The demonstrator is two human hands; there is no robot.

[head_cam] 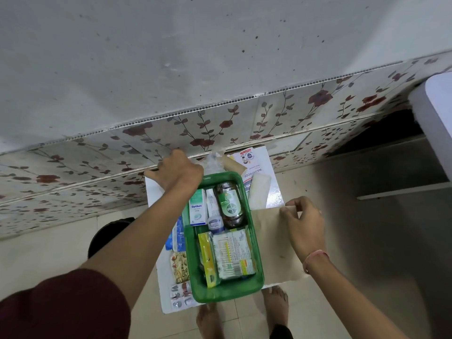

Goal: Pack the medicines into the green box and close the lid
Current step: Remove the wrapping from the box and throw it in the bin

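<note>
The green box [225, 293] stands open on a white board, with no lid in view. Inside are a dark Dettol bottle [230, 206], a white Optibex carton [197, 209], a small capped bottle [215, 223], a yellow pack [208, 260] and a white-green carton [232, 255]. Blister strips [179, 266] and a blue pack [177, 236] lie outside along its left wall. My left hand [178, 170] reaches past the far left corner, beside a clear plastic bag [215, 160]; its fingers are hidden. My right hand [300, 221] pinches the far edge of a brown cardboard sheet [271, 236] to the right of the box.
A white roll [259, 192] lies right of the box on a printed white carton [256, 162]. A floral-tiled wall base [220, 123] runs just behind. A white appliance [437, 113] stands at far right. Bare feet [210, 321] stand on the tiled floor below.
</note>
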